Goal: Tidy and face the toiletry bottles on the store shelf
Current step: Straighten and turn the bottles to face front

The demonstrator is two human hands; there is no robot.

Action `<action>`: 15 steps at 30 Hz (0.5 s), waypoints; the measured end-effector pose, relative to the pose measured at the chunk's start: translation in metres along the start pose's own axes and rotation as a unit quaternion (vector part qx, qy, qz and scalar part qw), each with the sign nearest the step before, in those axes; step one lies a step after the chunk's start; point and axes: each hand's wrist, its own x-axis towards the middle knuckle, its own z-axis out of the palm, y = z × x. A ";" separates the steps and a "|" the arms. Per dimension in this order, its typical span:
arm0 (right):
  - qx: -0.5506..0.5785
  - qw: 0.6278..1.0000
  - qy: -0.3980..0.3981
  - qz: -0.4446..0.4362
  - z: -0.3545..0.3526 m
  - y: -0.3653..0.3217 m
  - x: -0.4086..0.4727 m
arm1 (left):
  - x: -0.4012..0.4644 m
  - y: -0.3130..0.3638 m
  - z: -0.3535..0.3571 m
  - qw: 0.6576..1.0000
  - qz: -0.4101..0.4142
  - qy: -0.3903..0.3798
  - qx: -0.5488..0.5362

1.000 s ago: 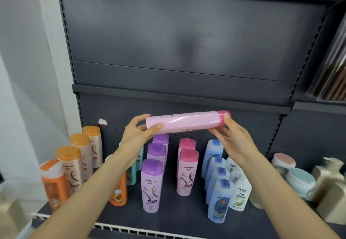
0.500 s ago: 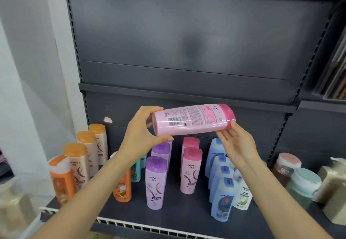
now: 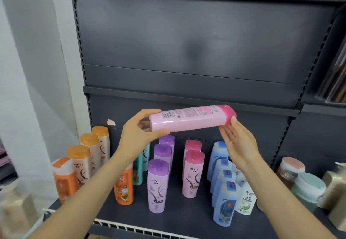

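Rotated since earlier, pink bottle (image 3: 191, 117) lies sideways, left hand (image 3: 138, 136) grasping, right hand (image 3: 237, 141) released.

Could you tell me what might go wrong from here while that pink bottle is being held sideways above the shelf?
The left hand pinches only the base of the pink bottle, and the right hand merely touches the cap end with straight fingers, so it could slip. It hangs above the standing purple bottles and pink Mewon bottles; a drop might topple them. Its barcode side shows, so it risks being shelved back-facing.
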 end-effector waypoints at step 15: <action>-0.073 0.995 -0.065 -0.030 -0.001 0.000 0.011 | -0.004 -0.029 0.016 0.914 -0.314 -0.015 -0.257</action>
